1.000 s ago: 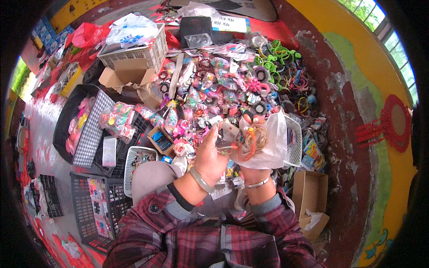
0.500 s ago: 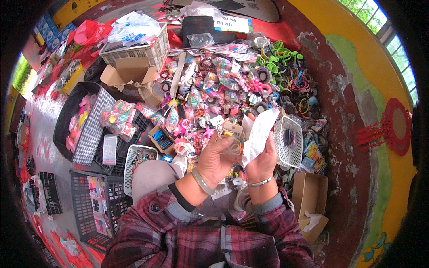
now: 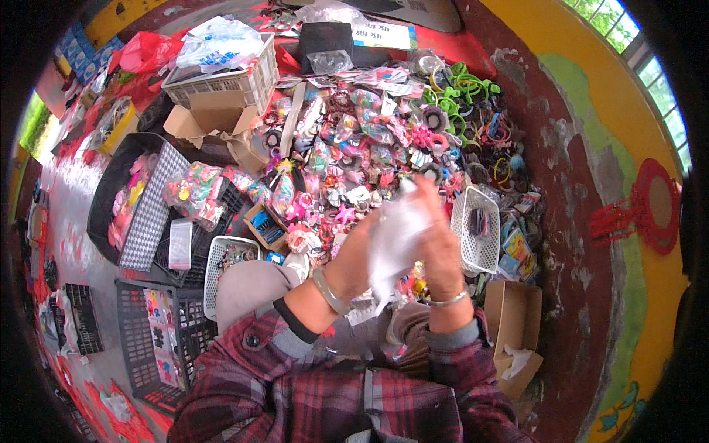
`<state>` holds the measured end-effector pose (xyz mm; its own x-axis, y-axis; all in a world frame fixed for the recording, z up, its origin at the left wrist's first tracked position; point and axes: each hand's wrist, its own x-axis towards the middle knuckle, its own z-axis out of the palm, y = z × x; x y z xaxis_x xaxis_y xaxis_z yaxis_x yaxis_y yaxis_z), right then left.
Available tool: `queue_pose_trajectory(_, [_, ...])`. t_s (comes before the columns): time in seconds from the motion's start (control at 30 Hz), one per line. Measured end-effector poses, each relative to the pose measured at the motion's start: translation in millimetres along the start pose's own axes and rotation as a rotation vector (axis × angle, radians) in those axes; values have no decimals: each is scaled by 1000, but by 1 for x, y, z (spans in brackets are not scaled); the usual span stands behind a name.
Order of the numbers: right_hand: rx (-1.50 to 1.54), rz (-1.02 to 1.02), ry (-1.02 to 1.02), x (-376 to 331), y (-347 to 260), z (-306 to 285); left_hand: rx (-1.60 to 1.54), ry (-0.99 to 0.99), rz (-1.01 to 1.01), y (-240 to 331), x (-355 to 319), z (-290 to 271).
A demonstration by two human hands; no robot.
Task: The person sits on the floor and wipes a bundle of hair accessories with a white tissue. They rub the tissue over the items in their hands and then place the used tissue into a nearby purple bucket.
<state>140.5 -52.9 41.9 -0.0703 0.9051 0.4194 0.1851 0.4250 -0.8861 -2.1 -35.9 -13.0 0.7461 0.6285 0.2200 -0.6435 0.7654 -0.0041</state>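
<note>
A limp white tissue-like sheet (image 3: 399,238) spans my two hands above the heap, smeared by motion. On its right side, my right hand (image 3: 441,247) is closed on it, the fingers blurred. My left hand (image 3: 351,258) presses against the left side, its fingertips covered by the sheet. Whatever else the left hand holds is hidden. Beyond both hands spreads a large heap of hair accessories (image 3: 354,159), with hair ties, bows and small bagged pieces.
A white perforated basket (image 3: 473,263) stands right of my hands, above an open cardboard box (image 3: 509,319). To the left are another white basket (image 3: 210,295), a small box of blue items (image 3: 266,227) and a black crate (image 3: 144,369). Green headbands (image 3: 461,88) lie far right.
My hands have come together and the white sheet has moved left, now covering the left fingers. The pale looped bands that showed in my left hand are out of sight.
</note>
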Motion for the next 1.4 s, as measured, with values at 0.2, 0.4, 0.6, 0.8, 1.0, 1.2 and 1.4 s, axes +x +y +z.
queue_pose_trajectory(0.2, [-658, -70, -127, -8, -5, 18, 2106, -68, 67, 4, -3, -25])
queue_pose_trajectory(0.4, [-544, 97, 111, -18, 10, 28, 1838, 44, 294, -21, -8, -51])
queue_pose_trajectory(0.6, [-108, 416, 311, -24, 46, 23, 2149, -86, 380, -31, -9, -35])
queue_pose_trajectory(0.8, [680, 643, 475, -5, 31, 2, 1239, 287, 126, -29, 0, -6])
queue_pose_trajectory(1.0, [1242, 409, 299, -4, 27, -34, 381, 366, 139, -1, 3, 17])
queue_pose_trajectory(1.2, [1059, 423, 567, 7, 23, -26, 294, 270, 258, 5, -3, 38])
queue_pose_trajectory(1.4, [1251, 315, 416, 0, 19, -22, 338, 320, 305, 0, 4, 39])
